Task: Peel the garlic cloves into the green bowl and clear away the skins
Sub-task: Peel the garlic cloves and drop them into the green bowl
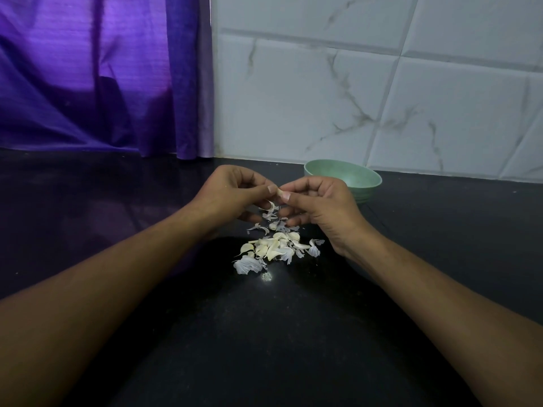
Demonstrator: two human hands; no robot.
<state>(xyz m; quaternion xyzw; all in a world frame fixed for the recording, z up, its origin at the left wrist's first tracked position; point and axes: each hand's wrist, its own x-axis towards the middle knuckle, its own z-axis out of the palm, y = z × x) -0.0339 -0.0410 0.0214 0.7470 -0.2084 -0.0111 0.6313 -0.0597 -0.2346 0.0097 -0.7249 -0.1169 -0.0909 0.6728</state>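
Between both hands a small pale garlic clove (pixel 279 193) is pinched, raised a little above the dark counter. My left hand (pixel 232 195) holds its left end with thumb and fingertips. My right hand (pixel 320 204) pinches its right end. Below the hands lies a heap of garlic cloves (pixel 271 246) mixed with thin white skins (pixel 246 265). The green bowl (pixel 346 177) stands behind my right hand, near the wall; what it holds is not visible.
The black counter (pixel 117 207) runs to a white marbled tile wall (pixel 367 98) at the back. A purple curtain (pixel 102 74) hangs at the back left, down to the counter. A small bright speck (pixel 266 277) lies just in front of the skins.
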